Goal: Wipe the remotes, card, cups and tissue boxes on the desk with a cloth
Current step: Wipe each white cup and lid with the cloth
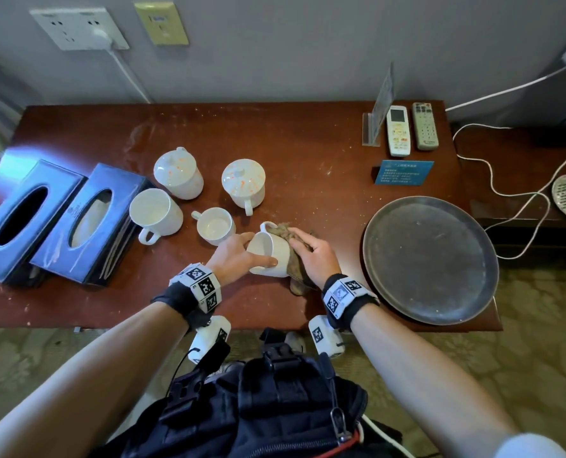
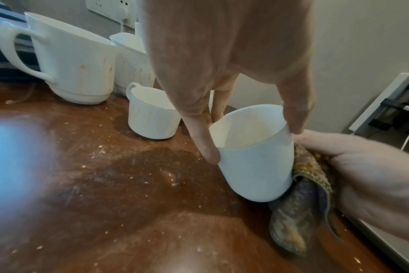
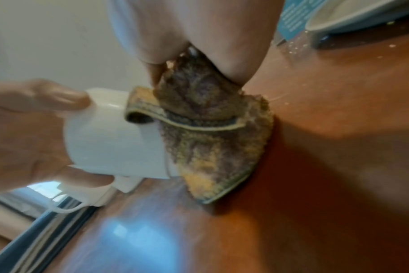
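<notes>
My left hand [image 1: 238, 251] grips a white cup [image 1: 270, 256] [image 2: 254, 157] [image 3: 114, 138] by its rim, tilted on its side above the desk [image 1: 275, 153]. My right hand [image 1: 311, 256] holds a dirty brown cloth [image 1: 294, 262] [image 2: 299, 212] [image 3: 210, 133] pressed against the cup's base. Two lidded mugs [image 1: 179, 171] [image 1: 243, 183] with orange stains and two open cups [image 1: 156, 211] [image 1: 215, 224] stand to the left. Two dark tissue boxes [image 1: 20, 216] [image 1: 89, 223] lie at the far left. Two remotes [image 1: 398, 130] [image 1: 424, 125] and a blue card [image 1: 403, 172] sit at the back right.
A round dark tray [image 1: 430, 259] lies on the desk's right front corner, close to my right wrist. A clear sign holder [image 1: 375, 117] stands left of the remotes. White cables [image 1: 506, 193] run along the right. The desk surface is dusty with crumbs.
</notes>
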